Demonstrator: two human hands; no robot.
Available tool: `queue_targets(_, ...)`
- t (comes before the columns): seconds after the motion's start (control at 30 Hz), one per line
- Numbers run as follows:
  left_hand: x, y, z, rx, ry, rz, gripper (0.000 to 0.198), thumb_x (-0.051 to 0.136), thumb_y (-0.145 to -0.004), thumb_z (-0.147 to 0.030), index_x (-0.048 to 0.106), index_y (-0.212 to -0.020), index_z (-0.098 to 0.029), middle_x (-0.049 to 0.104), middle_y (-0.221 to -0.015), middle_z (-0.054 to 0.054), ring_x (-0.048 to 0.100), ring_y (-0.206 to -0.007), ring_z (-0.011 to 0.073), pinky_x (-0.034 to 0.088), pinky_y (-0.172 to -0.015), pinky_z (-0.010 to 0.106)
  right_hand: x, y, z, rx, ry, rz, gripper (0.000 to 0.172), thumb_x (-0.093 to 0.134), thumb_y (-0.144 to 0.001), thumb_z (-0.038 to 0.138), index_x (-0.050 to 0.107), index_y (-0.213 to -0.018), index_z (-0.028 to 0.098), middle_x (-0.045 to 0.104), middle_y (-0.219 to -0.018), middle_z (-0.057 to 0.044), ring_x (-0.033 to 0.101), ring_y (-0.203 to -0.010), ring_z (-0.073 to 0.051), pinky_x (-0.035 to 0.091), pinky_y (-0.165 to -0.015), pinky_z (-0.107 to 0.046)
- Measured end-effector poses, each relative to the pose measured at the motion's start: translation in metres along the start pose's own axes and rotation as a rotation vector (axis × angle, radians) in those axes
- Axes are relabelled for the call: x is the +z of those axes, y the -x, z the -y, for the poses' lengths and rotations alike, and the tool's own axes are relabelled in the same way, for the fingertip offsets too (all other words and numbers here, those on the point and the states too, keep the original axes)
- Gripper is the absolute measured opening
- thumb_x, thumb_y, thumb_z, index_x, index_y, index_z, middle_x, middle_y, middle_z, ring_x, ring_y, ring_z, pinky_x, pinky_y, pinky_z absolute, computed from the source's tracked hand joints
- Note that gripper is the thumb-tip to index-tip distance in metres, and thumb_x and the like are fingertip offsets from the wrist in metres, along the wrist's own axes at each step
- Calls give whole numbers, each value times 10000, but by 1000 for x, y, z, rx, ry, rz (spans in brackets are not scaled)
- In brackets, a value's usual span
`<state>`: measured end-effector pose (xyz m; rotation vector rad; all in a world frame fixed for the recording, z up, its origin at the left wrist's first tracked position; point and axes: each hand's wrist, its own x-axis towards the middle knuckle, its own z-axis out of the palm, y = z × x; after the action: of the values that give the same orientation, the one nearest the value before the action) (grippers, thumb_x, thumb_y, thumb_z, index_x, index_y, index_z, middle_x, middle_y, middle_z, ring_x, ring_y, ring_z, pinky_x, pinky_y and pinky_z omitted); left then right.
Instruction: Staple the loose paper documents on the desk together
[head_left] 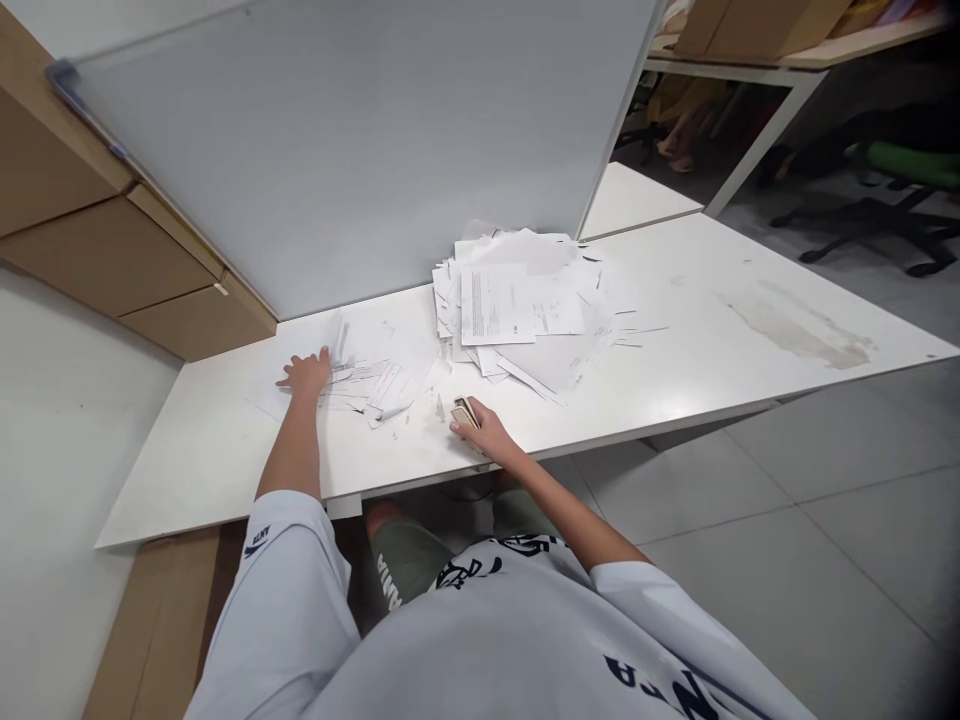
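Note:
My left hand (306, 376) rests with fingers spread on loose sheets at the left of the table. Its thumb side is close to an upturned, curled paper (340, 340). Right of it lie scattered papers (386, 385), some overlapping. My right hand (487, 436) is closed around a small beige stapler (463, 413) near the table's front edge; the palm hides part of the stapler. Behind that hand, a messy heap of printed papers (499, 305) leans out in several directions, apart from both hands.
A large whiteboard (375, 150) stands upright along the back of the white table (675, 340). Cardboard boxes (112, 240) are stacked at the left. A grey smear (802, 325) marks the right part of the tabletop. A green chair (900, 165) stands beyond it.

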<state>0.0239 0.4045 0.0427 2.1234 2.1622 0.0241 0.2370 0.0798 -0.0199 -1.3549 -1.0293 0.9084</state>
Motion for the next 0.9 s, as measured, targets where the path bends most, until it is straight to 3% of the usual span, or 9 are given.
queue_targets(0.23,-5,0,-10,8,-86,43,835,324,-833,-731,576,-1336,-114,388,-1481,290,341,-1342,509,331,-991,738,0,0,-2,-4,2,14,298,657,-772,474,500,-815,225,491,-721,31,481,-713,-158,404,-623,-254)
queue_targets(0.33,-1,-2,-12,10,-130,18,809,405,-816,-703,578,-1317,-92,416,-1450,305,377,-1314,505,318,-1005,731,0,-2,-4,-1,12,10,309,655,-775,482,487,-806,225,475,-721,35,468,-708,-156,396,-629,-257)
queue_targets(0.57,15,-1,-6,78,-199,-111,740,286,-911,-597,525,-1378,-76,461,-1428,281,406,-1319,455,211,-1106,670,-2,-4,0,12,-1,13,290,656,-772,455,484,-808,224,508,-728,42,483,-697,-150,383,-653,-265)
queue_targets(0.7,19,4,-4,106,-179,-189,652,313,-927,-536,574,-1326,-90,506,-1372,290,457,-1271,447,281,-1063,652,-4,-5,4,3,2,9,295,657,-763,459,491,-816,221,518,-738,40,488,-715,-154,384,-680,-274)
queue_targets(0.9,9,12,6,167,-150,-296,528,272,-953,-347,645,-1213,-79,594,-1229,252,533,-1172,380,432,-964,516,-4,-5,5,21,-35,10,299,656,-760,464,477,-802,227,495,-739,36,475,-719,-155,395,-653,-268)
